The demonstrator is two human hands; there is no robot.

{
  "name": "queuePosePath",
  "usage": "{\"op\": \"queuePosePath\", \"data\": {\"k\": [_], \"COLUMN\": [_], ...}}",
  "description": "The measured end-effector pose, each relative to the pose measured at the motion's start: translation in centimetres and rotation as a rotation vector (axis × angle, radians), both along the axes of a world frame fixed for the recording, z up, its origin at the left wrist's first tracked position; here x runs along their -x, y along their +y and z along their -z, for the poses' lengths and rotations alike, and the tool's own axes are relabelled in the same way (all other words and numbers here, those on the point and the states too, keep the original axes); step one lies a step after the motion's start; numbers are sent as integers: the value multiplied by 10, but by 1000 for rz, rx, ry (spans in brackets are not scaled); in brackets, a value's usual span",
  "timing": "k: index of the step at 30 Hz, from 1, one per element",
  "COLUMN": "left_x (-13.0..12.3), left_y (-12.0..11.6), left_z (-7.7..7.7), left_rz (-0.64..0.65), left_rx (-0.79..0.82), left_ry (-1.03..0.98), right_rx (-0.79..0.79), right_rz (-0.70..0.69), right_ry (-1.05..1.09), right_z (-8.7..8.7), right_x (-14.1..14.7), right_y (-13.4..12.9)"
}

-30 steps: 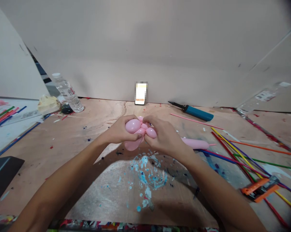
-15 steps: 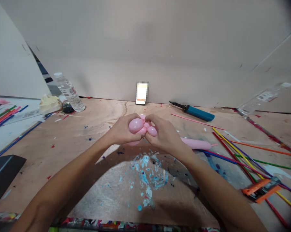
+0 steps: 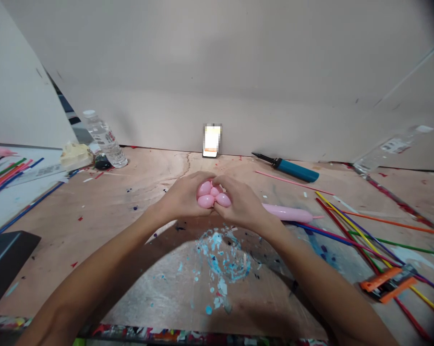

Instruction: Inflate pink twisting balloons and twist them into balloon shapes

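Observation:
A pink balloon [image 3: 206,201], twisted into several small round bubbles, is held above the middle of the wooden table. Its long straight part stretches right from behind my right wrist, with a thin tip at the far end. My left hand [image 3: 183,196] wraps round the bubbles from the left, its fingers behind them and partly hidden. From the right, my right hand [image 3: 238,198] pinches the cluster between thumb and fingers. The fingertips of both hands nearly meet at the top of the bubbles.
Against the back wall lean a phone [image 3: 211,142] and bottles [image 3: 107,142] at either side. A blue hand pump [image 3: 296,170] lies back right. Thin uninflated balloons [image 3: 364,236] and an orange-black tool [image 3: 389,283] lie right. A dark object [image 3: 10,264] sits front left.
The bubbles have turned in my hands, with the two lower ones now facing me side by side. My left fingers have closed further round them, and the long part has shifted slightly left.

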State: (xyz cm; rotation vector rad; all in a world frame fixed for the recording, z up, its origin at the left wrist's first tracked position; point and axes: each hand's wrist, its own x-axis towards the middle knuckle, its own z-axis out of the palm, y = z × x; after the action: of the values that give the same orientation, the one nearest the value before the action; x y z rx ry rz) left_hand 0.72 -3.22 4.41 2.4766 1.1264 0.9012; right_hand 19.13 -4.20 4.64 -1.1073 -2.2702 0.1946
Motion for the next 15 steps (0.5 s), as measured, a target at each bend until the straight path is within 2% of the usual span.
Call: {"op": "queuePosePath", "data": {"k": [4,11,15], "left_x": [6,13,14], "left_y": [1,-4,-9], "left_z": [-3,-16,-24], "left_rz": [-14,104,151], "left_rx": [-25,9,100], "left_ry": [92,259,243], "right_rx": [3,-40,-119], "right_rz": [-35,-77,-242], "right_ry": [-81,-340,-422], "right_z": [-7,-36,-43], "right_x": [-3,-16,-17], "right_y": [-3,-9,-5]}}
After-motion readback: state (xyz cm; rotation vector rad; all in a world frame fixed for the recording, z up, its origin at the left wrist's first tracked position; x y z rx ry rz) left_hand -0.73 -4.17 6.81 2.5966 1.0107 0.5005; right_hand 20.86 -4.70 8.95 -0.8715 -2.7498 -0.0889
